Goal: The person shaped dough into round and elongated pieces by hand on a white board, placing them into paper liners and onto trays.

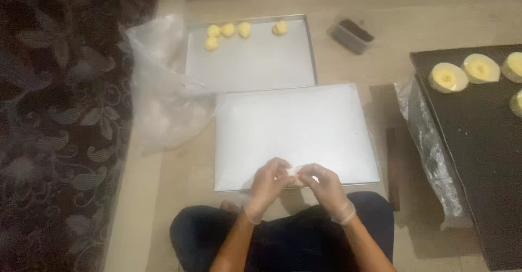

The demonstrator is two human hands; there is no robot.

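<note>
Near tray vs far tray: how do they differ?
The near tray is bare; the far tray holds five small yellow dough balls along its far edge. The near tray looks larger and overlaps the far tray's near edge. The gloved left hand and right hand work over the near tray only. Both are rectangular, pale metal.

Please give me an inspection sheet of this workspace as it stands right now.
Surface: beige floor; near tray bare.
Job's things: small pale dough piece pinched between both gloved hands, over the near tray's front edge.
Far tray: four yellow dough balls near its back rim.
Clutter: clear plastic bag; small dark container; dark board with dough rounds.
Grippers: left hand, right hand closed on dough.
Cables: nothing seen.
Surroundings: patterned carpet.
</note>
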